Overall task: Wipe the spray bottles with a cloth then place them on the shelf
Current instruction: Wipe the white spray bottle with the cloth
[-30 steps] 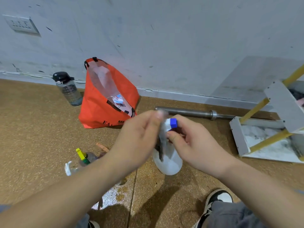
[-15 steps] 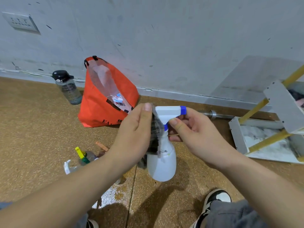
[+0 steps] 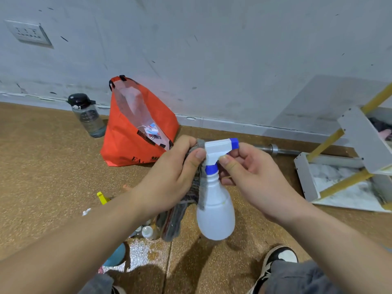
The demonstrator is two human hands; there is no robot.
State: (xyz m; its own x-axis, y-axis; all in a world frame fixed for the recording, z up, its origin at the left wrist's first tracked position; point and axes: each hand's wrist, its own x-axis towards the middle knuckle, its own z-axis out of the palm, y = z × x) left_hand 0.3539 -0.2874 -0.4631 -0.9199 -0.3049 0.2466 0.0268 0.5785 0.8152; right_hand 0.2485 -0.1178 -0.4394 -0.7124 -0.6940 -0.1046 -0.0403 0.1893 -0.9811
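A white spray bottle point(image 3: 215, 211) with a blue collar and blue nozzle tip hangs upright in mid-air above the floor. My right hand point(image 3: 248, 177) pinches its trigger head, thumb just above the blue collar. My left hand point(image 3: 169, 177) grips a grey striped cloth point(image 3: 191, 192) and presses it against the left side of the bottle's head and neck; the cloth's tail hangs down beside the bottle. More spray bottles point(image 3: 146, 231) lie on the floor under my left forearm, mostly hidden, with a yellow nozzle point(image 3: 102, 197) showing. The white shelf point(image 3: 356, 166) with yellow posts stands at the right.
An orange bag point(image 3: 135, 132) leans against the wall beside a dark-capped water bottle point(image 3: 88, 115). A metal barbell bar point(image 3: 282, 150) lies along the wall base behind my hands. A wet patch point(image 3: 146, 251) marks the brown floor. My shoe point(image 3: 280, 259) is at the bottom right.
The bottle has turned from tilted, base toward me, to hanging upright. The cloth in my left hand has shifted up onto the trigger head.
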